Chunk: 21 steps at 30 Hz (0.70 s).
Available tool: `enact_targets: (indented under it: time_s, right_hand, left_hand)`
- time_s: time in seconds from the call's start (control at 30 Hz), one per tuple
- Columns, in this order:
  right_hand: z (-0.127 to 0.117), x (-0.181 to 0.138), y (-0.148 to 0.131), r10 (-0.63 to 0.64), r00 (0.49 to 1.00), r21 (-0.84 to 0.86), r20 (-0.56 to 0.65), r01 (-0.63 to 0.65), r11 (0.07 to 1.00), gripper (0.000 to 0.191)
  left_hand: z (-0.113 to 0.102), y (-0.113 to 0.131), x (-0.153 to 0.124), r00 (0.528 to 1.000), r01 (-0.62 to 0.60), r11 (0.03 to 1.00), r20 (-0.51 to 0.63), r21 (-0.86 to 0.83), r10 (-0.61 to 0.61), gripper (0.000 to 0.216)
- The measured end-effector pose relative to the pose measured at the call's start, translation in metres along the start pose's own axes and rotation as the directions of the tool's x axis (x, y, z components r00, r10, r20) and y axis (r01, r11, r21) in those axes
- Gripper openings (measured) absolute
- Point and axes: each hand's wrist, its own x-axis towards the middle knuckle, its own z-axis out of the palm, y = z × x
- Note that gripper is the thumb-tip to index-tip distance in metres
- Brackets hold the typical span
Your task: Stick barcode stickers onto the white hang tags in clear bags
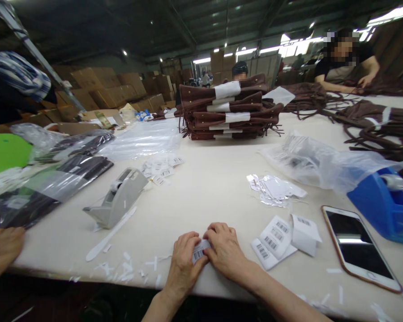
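Near the table's front edge, my left hand (182,264) and my right hand (226,251) meet around a small white barcode tag (198,255). My left fingers are curled over its left side. The right thumb and fingers press on its upper right part, which hides some of it. To the right of my right hand lie folded strips of barcode stickers (272,241). Beyond them is a loose pile of blank-looking white tags with shiny edges (277,190). Several small tags with barcodes (163,167) lie farther off to the left.
A grey tape dispenser (121,201) stands at left, a blue one (386,210) at right beside a phone (362,246). Brown folded goods with white bands (228,112) are stacked at the back. Another person's hand (3,246) rests at the left edge; a co-worker (345,67) sits at back right.
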Motion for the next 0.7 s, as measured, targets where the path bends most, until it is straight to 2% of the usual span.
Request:
enact_targets:
  time_s: [0.1,0.2,0.27,0.37,0.43,0.53,0.6,0.7]
  right_hand:
    - [-0.004,0.0,0.002,0.079,0.996,0.246,0.039,-0.086,0.965,0.015]
    - [-0.011,0.001,0.007,0.102,0.989,0.373,0.111,-0.137,0.918,0.009]
    - [-0.017,0.002,0.011,0.107,0.983,0.456,0.146,-0.163,0.875,0.007]
    - [-0.024,0.002,0.016,0.108,0.977,0.565,0.183,-0.195,0.802,0.007]
    - [-0.028,0.001,0.016,0.118,0.971,0.642,0.207,-0.226,0.733,0.01]
    - [-0.035,-0.002,0.015,0.158,0.954,0.788,0.255,-0.3,0.537,0.018]
    - [-0.039,-0.001,0.016,0.221,0.933,0.84,0.283,-0.352,0.413,0.023]
    - [-0.049,0.004,0.026,0.336,0.901,0.847,0.276,-0.393,0.359,0.024]
  left_hand:
    - [-0.01,-0.007,-0.005,1.0,-0.028,0.999,-0.01,-0.016,0.027,0.039]
    - [-0.029,-0.02,-0.005,0.982,0.184,0.974,0.07,-0.129,-0.176,0.06]
    - [-0.042,-0.026,0.0,0.93,0.348,0.911,0.2,-0.223,-0.307,0.051]
    - [-0.051,-0.025,0.011,0.835,0.503,0.807,0.413,-0.309,-0.363,0.021]
    - [-0.051,-0.017,0.018,0.788,0.581,0.735,0.471,-0.351,-0.398,0.024]
    - [-0.046,-0.006,0.025,0.762,0.632,0.66,0.476,-0.406,-0.438,0.03]
    - [-0.042,-0.004,0.027,0.766,0.626,0.665,0.478,-0.407,-0.43,0.032]
    - [-0.036,-0.012,0.032,0.771,0.61,0.709,0.472,-0.354,-0.427,0.037]
